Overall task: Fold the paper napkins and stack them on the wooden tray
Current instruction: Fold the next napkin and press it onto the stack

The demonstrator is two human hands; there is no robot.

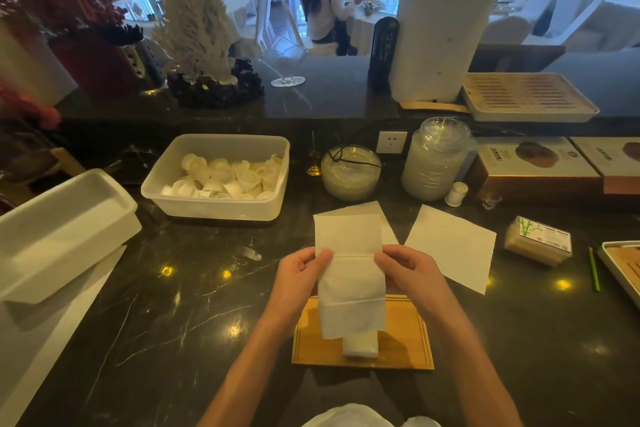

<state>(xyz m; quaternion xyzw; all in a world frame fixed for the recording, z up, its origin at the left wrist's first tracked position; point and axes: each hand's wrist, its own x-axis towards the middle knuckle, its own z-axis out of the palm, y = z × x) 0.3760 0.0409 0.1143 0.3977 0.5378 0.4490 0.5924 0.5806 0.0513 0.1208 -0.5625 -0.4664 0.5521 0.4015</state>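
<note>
I hold a white paper napkin, folded into a long strip, above the wooden tray. My left hand pinches its left edge and my right hand pinches its right edge at a crease line. Under the napkin's lower end, a small stack of folded napkins lies on the tray. Another napkin lies flat behind the held one, mostly hidden. An unfolded napkin lies flat on the dark marble counter to the right.
A plastic tub of small white cups stands at the back left, a white bin at far left. Glass jars and boxes line the back right. A tissue pack and another tray's edge sit at right.
</note>
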